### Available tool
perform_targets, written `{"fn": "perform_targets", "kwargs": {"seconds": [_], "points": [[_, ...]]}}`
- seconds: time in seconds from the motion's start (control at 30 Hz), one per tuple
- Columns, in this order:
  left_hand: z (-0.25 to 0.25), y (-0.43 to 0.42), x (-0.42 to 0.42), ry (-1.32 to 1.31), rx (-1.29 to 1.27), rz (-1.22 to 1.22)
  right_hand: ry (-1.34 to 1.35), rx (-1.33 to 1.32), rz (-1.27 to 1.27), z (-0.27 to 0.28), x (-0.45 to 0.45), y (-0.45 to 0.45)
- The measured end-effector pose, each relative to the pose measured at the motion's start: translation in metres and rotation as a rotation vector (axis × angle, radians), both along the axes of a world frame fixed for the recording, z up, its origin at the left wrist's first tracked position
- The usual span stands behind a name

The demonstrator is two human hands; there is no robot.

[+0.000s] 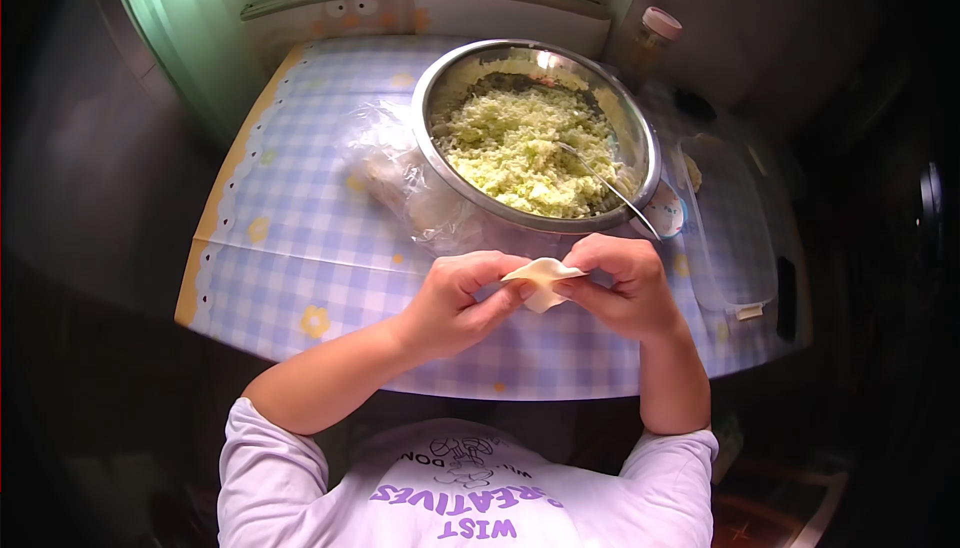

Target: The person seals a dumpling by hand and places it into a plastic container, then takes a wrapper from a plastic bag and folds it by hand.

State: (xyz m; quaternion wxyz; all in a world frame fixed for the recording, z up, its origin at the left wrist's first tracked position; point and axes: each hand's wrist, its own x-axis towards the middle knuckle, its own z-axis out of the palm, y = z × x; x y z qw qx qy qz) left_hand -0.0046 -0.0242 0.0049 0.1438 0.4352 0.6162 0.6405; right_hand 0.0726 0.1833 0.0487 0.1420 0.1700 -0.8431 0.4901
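Between my two hands is a thin, pale dumpling wrapper (545, 273), held up over the near part of the table. My left hand (468, 293) pinches its left edge between thumb and fingers. On the other side, my right hand (625, 283) pinches the right edge the same way. The wrapper bends in the middle, and I cannot tell whether anything lies inside it. Just beyond my hands stands a large steel bowl (432, 153) of chopped, pale green filling (530, 143). A metal spoon handle (625, 200) leans out over the bowl's right rim.
A clear plastic bag (405, 183) with something pale inside lies left of the bowl. To the right sits a clear plastic container (735, 248). A jar with a pink lid (661, 23) stands behind. The checked tablecloth (290, 208) covers the table.
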Motion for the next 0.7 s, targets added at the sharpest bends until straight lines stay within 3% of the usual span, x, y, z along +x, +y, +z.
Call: {"fn": "perform_targets", "kwargs": {"seconds": [0.1, 0.23, 0.4, 0.5, 0.6, 0.7], "points": [[0.026, -0.01, 0.003, 0.198, 0.016, 0.134, 0.09, -0.094, 0.001, -0.001, 0.0, 0.0], [0.044, -0.053, 0.02, 0.674, -0.36, 0.189, 0.105, -0.186, -0.035, 0.002, 0.002, 0.0], [-0.01, -0.106, 0.042, 0.754, -1.034, 0.254, 0.137, -0.194, -0.011, 0.001, 0.002, 0.0], [-0.007, -0.096, 0.056, 0.731, -1.049, 0.184, 0.117, -0.212, -0.016, -0.001, 0.001, -0.004], [-0.009, -0.064, 0.072, 0.74, -0.876, 0.029, 0.1, -0.175, -0.031, -0.002, 0.0, -0.007], [-0.012, -0.03, 0.082, 0.771, -0.74, -0.066, 0.05, -0.307, -0.051, -0.011, 0.0, -0.009]]}}
